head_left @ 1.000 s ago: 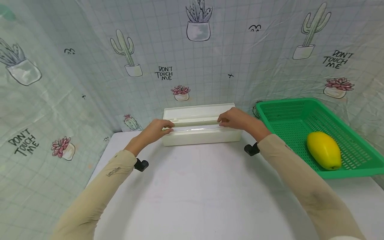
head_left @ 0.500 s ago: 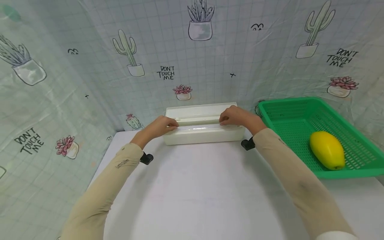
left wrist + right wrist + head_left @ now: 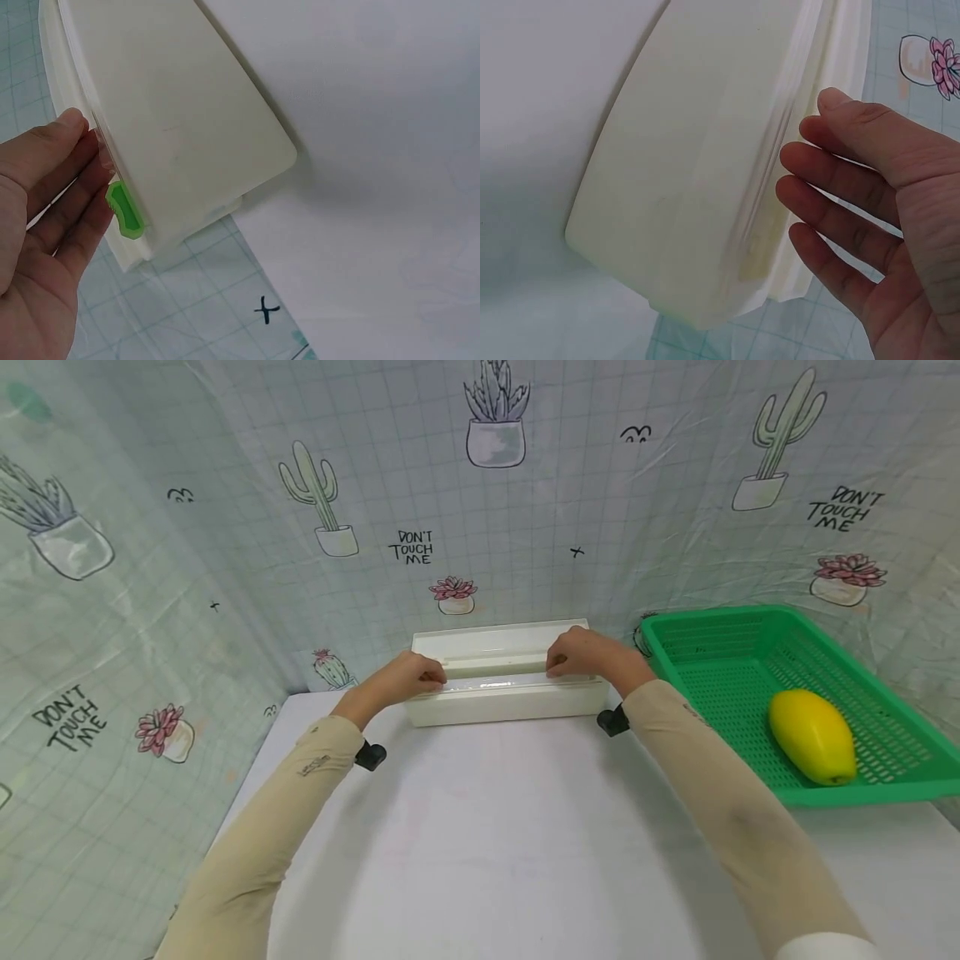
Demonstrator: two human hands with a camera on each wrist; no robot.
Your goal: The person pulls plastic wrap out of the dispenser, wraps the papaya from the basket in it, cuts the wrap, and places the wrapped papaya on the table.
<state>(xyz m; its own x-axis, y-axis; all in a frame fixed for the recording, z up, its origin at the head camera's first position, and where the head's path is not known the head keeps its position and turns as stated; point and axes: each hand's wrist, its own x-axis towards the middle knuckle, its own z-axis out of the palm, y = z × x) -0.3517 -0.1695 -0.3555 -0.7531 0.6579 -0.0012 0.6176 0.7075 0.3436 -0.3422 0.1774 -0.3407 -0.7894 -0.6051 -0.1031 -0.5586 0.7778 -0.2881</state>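
Note:
A long white cling film dispenser (image 3: pixel 510 702) sits at the back of the table, its lid (image 3: pixel 495 642) raised behind it. Clear cling film (image 3: pixel 487 682) lies shiny along its top. At the left end, my left hand (image 3: pixel 405 678) pinches the film's edge, thumb and fingers together. The left wrist view shows a green slide cutter (image 3: pixel 126 210) right by those fingertips. Toward the right end, my right hand (image 3: pixel 596 656) has its fingertips at the film opening. In the right wrist view its fingers (image 3: pixel 840 169) are loosely bent along the slot, with no film visible between them.
A green basket (image 3: pixel 720 622) stands at the right of the table, with a yellow oval fruit (image 3: pixel 812 737) inside. A cactus-print sheet (image 3: pixel 375 460) hangs close behind the dispenser and along the left side. White covering (image 3: pixel 487 843) spreads over the table.
My left hand has shifted slightly right along the dispenser, and its thumb and fingers have come together. My right hand has barely moved. Dispenser and basket stay in place.

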